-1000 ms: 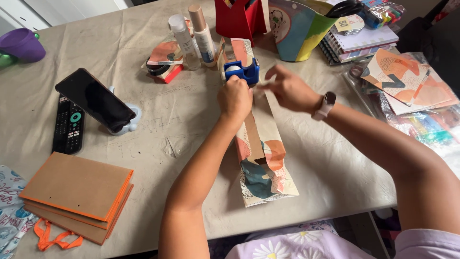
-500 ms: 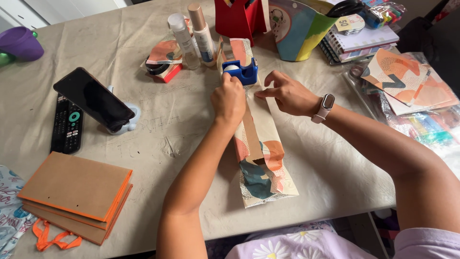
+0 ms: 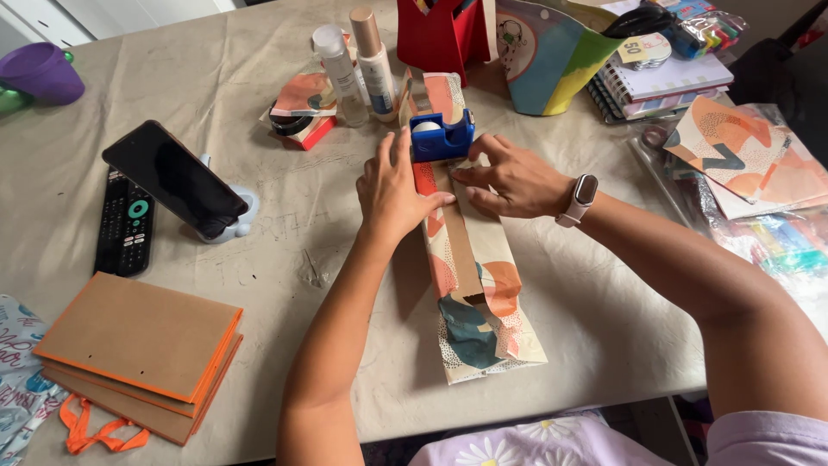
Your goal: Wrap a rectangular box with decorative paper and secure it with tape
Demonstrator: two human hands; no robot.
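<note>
A long parcel wrapped in patterned paper lies lengthways on the cloth-covered table, its brown seam facing up. My left hand presses flat on the parcel's upper left side. My right hand rests on the upper right side, fingertips on the seam. A blue tape dispenser sits on the parcel just beyond both hands. Neither hand grips anything.
A phone on a white stand and a remote lie at the left. Brown boards with orange edges sit at the front left. Bottles, a red holder, notebooks and patterned sheets crowd the back and right.
Both hands have come down from beside the dispenser onto the parcel's top. The fingers have flattened along the seam. The parcel has not shifted.
</note>
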